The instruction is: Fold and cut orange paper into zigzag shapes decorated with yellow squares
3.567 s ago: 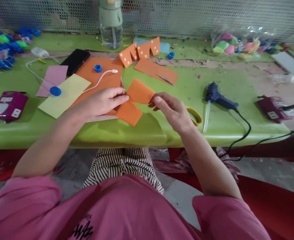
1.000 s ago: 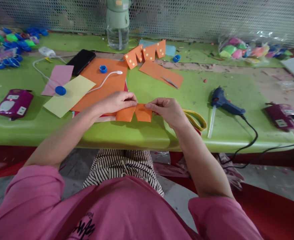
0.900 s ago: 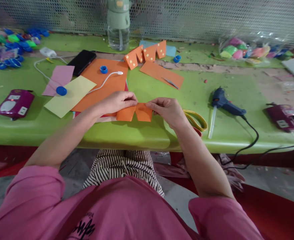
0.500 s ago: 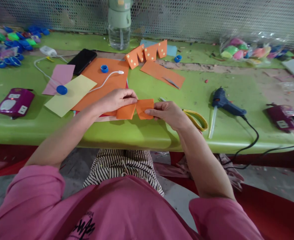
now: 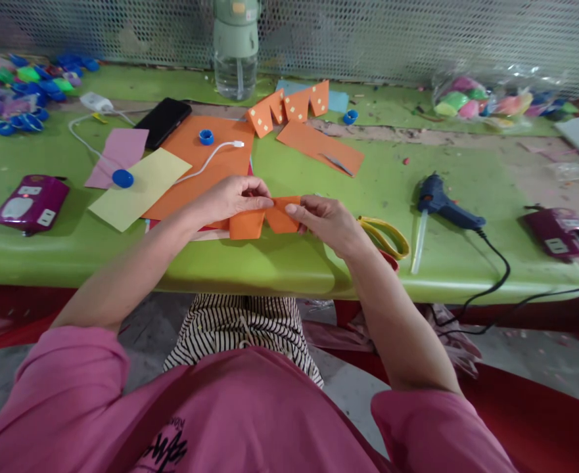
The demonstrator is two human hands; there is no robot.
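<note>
An orange paper cutout (image 5: 246,225) with a notch between its two flaps is held just above the table's front part. My left hand (image 5: 237,197) pinches its upper left part between thumb and fingers. At the right flap, my right hand (image 5: 326,220) grips the edge, thumb on the near face. Behind the hands stand orange paper pieces with pale dots (image 5: 299,104), notched in a similar way. Yellow-and-red scissors handles (image 5: 384,238) lie beside my right wrist, their blades mostly hidden by the hand.
An orange sheet (image 5: 225,164), a yellow sheet (image 5: 141,187) and a phone (image 5: 163,123) lie left. An orange strip (image 5: 321,148) carries a small metal blade. A glue gun (image 5: 447,203) and a purple power socket (image 5: 562,231) sit right; a water bottle (image 5: 236,56) stands behind.
The orange cutout has tilted, and its right flap is turned a little. My right thumb has shifted up along that flap. My left hand stays nearly in place.
</note>
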